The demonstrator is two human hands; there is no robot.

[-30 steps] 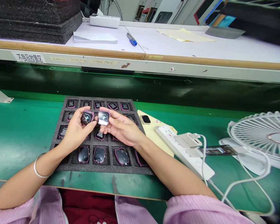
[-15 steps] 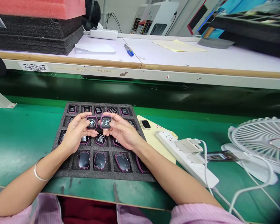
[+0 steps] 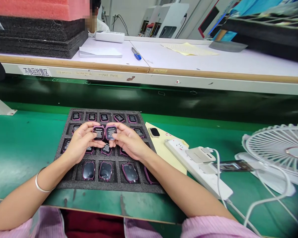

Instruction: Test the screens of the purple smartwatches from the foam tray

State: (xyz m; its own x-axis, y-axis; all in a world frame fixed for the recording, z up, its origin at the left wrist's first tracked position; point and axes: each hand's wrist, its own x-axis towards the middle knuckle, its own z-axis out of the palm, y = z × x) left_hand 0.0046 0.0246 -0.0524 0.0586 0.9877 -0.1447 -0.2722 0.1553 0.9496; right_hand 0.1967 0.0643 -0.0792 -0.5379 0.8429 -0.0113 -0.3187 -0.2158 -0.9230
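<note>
My left hand [image 3: 85, 140] is closed on a purple-framed smartwatch [image 3: 98, 132] without a strap, its lit screen showing lines of white text. A second such smartwatch [image 3: 111, 133] is held by my right hand [image 3: 126, 140], its thumb at the lower right of the screen. The two watches are side by side above a dark grey foam tray [image 3: 94, 185]. Several more purple smartwatches [image 3: 105, 171] lie in the tray's compartments. Those in the back rows show text, while the front row's screens are dark. My hands and forearms hide some compartments.
To the right, a watch with a pale frame [image 3: 154, 132] lies on yellow paper [image 3: 164, 145]. Beyond it are a white power strip [image 3: 223, 186] with cables and a white fan [image 3: 283, 152]. A shelf [image 3: 188, 62] spans the back, holding foam blocks [image 3: 34, 39] and a pen [image 3: 136, 53]. A person [image 3: 99, 23] is behind it.
Both held watches have switched from a dial-like picture with a teal centre to white text. My hands have barely moved. A person's head has turned or shifted behind the shelf.
</note>
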